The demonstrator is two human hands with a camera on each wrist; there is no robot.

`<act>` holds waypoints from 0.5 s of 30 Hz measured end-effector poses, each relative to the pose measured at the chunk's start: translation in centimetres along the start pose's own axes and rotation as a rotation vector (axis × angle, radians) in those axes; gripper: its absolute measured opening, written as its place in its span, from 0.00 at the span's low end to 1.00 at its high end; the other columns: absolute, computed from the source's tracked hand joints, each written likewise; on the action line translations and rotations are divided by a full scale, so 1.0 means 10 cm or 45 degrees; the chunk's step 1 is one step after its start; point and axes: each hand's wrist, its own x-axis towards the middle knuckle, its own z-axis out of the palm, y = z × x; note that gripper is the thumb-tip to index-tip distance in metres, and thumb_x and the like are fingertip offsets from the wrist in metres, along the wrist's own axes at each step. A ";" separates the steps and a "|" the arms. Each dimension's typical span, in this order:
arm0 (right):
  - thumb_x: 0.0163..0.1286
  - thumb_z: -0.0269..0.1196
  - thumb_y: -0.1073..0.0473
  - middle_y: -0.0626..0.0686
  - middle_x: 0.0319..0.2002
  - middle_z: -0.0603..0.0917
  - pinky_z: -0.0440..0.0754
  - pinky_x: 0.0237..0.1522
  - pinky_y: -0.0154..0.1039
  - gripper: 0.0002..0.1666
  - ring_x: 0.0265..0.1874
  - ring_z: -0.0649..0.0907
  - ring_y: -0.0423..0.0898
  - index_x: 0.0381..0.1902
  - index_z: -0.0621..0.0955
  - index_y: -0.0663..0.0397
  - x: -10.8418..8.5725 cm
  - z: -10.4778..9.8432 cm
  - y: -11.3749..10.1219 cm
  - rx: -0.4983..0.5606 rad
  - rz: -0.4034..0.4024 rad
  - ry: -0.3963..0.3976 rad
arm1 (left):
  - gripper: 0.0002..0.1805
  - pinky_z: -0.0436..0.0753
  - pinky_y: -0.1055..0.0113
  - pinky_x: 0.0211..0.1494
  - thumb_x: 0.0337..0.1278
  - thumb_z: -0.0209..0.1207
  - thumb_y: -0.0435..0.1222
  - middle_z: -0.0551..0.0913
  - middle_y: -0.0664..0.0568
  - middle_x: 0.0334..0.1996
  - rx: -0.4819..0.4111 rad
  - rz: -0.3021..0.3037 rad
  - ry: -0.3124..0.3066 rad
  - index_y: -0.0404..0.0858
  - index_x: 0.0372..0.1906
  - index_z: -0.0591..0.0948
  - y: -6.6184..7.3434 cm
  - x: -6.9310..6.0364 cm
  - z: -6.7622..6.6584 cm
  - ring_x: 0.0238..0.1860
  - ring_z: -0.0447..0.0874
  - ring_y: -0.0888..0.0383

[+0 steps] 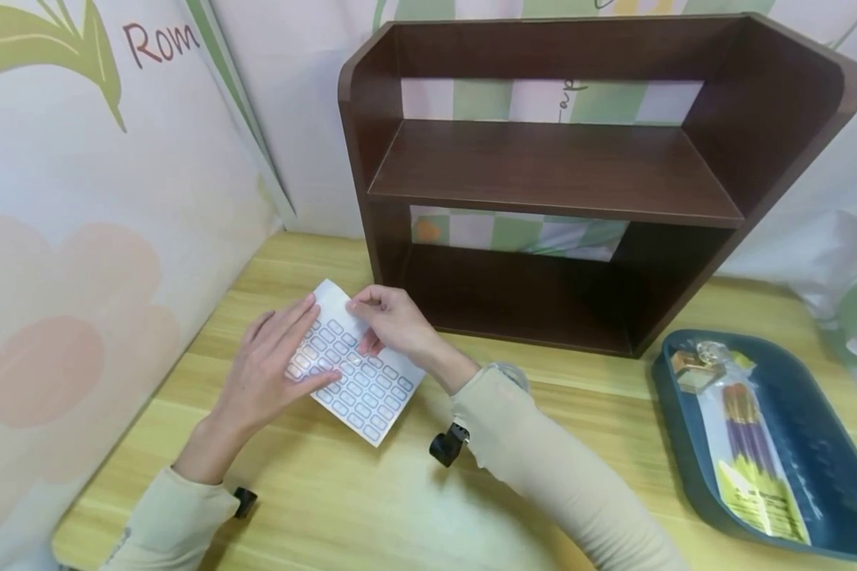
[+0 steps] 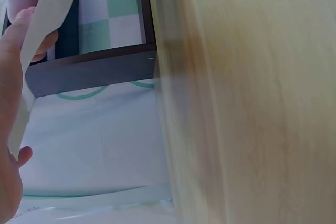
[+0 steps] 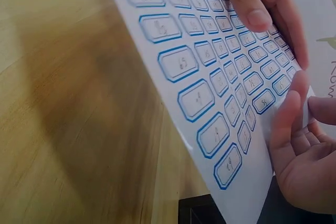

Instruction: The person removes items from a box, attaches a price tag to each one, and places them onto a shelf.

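Observation:
A white sheet of label stickers (image 1: 363, 388), with blue-bordered labels in rows, is held tilted above the table. Small dark marks show inside the labels in the right wrist view. My left hand (image 1: 267, 369) grips the sheet's left side, its thumb (image 3: 258, 19) lying across the printed face. At the upper right edge, my right hand (image 1: 393, 321) pinches with thumb and index finger. Whether it has the sheet itself or a single label between the fingertips is hard to tell. From the left wrist, the sheet (image 2: 47, 14) appears nearly edge-on.
A dark brown two-tier shelf (image 1: 557, 170) stands behind the hands on the wooden table (image 1: 314, 507). To the right sits a blue tray (image 1: 814, 412) with packaged paintbrushes (image 1: 750, 436) and a small bagged gold-coloured item (image 1: 697, 369). Printed cloth (image 1: 143, 159) hangs at the left and back.

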 end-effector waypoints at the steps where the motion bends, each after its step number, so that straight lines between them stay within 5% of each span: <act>1: 0.78 0.57 0.59 0.54 0.20 0.80 0.77 0.17 0.31 0.11 0.12 0.77 0.42 0.47 0.81 0.61 0.00 0.00 0.00 0.001 0.001 0.003 | 0.52 0.63 0.40 0.71 0.61 0.49 0.71 0.67 0.42 0.73 0.026 0.008 -0.013 0.31 0.72 0.68 -0.01 0.00 0.00 0.71 0.65 0.44; 5: 0.78 0.57 0.59 0.52 0.17 0.77 0.75 0.15 0.31 0.11 0.10 0.74 0.41 0.46 0.81 0.61 0.00 -0.01 -0.01 0.006 0.002 0.013 | 0.55 0.54 0.45 0.77 0.60 0.45 0.73 0.62 0.43 0.76 0.119 0.051 -0.063 0.32 0.74 0.64 -0.04 -0.01 -0.01 0.75 0.58 0.45; 15: 0.77 0.57 0.60 0.52 0.15 0.75 0.73 0.13 0.33 0.10 0.08 0.72 0.41 0.43 0.81 0.61 0.01 -0.02 0.00 0.021 -0.025 0.079 | 0.60 0.50 0.40 0.76 0.58 0.41 0.76 0.55 0.40 0.78 0.164 0.163 -0.134 0.30 0.76 0.59 -0.10 -0.05 0.01 0.77 0.53 0.43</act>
